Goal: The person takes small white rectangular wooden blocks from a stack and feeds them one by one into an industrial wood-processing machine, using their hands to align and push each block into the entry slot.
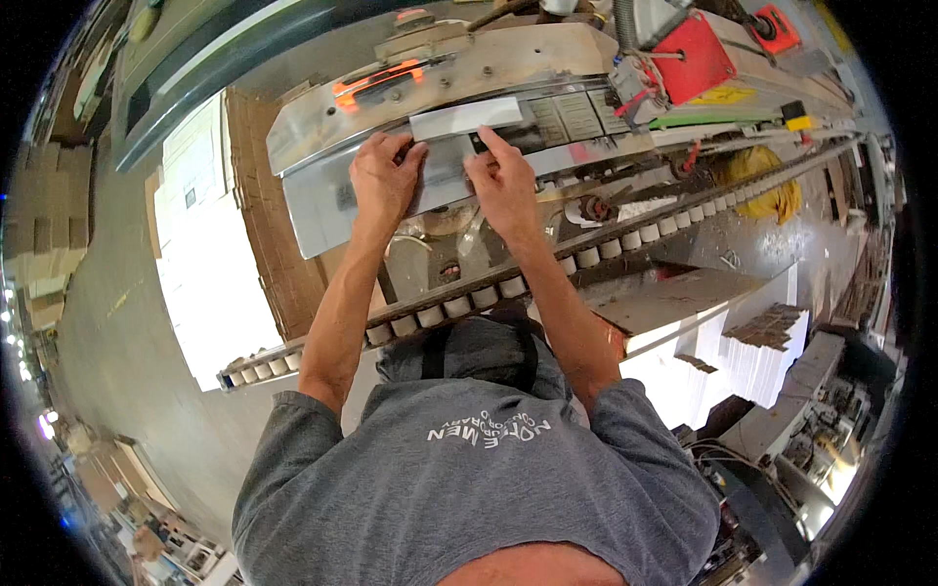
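Note:
A white strip (467,119), like folded paper or card, lies across the grey metal plate (318,210) of a machine bed. My left hand (386,176) is at the strip's left end, thumb and fingers pinched together; what they hold, if anything, is hidden. By the strip's right end is my right hand (504,181), its index finger reaching to the strip's lower edge and its other fingers curled. A small dark patch shows between that finger and the thumb, too small to name. Behind the strip runs a metal guard (469,73) with an orange marking (379,84).
Between me and the machine slants a rail of white rollers (484,295). Stacked white sheets (205,254) stand beside brown cardboard (269,210) on the left. Red machine parts (696,57) and a yellow bag (767,186) are at the right. More white stacks (699,361) stand near right.

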A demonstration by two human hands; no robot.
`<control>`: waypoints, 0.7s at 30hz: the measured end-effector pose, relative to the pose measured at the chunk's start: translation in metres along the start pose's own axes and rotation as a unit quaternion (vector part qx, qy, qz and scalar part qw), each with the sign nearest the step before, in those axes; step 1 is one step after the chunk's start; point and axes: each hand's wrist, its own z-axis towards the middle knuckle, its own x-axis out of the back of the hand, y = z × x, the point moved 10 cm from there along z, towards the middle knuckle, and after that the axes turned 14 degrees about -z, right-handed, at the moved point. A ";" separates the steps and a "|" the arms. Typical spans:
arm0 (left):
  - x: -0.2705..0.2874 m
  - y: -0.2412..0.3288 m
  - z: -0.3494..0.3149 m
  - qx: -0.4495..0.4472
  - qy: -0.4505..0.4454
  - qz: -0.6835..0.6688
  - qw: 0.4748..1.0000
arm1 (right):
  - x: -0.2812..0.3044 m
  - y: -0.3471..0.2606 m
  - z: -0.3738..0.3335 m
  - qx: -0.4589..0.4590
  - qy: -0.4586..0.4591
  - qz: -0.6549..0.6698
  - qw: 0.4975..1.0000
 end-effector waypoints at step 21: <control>-0.171 0.073 0.043 -0.148 -0.088 0.021 0.985 | 0.116 0.033 0.053 0.154 0.229 -0.250 0.928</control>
